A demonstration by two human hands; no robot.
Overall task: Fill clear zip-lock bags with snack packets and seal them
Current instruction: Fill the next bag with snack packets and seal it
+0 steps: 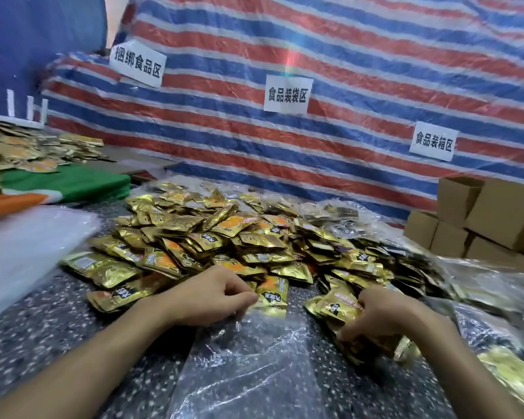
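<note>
A big heap of gold snack packets (pixel 224 237) covers the middle of the speckled table (pixel 43 322). A clear zip-lock bag (pixel 254 358) lies flat in front of me, its mouth toward the heap. My left hand (pixel 212 294) has its fingers curled at the bag's far edge beside a gold packet (pixel 274 293); whether it pinches the bag or the packet I cannot tell. My right hand (pixel 384 322) grips a bunch of gold packets (pixel 339 306) to the right of the bag.
A stack of clear bags (pixel 22 246) lies at the left. Filled clear bags (pixel 496 297) lie at the right. Brown cardboard boxes (pixel 481 219) stand at the back right. A green and orange cloth (pixel 67 182) and more gold packets (pixel 22 149) lie back left. A striped tarpaulin (pixel 315 146) hangs behind.
</note>
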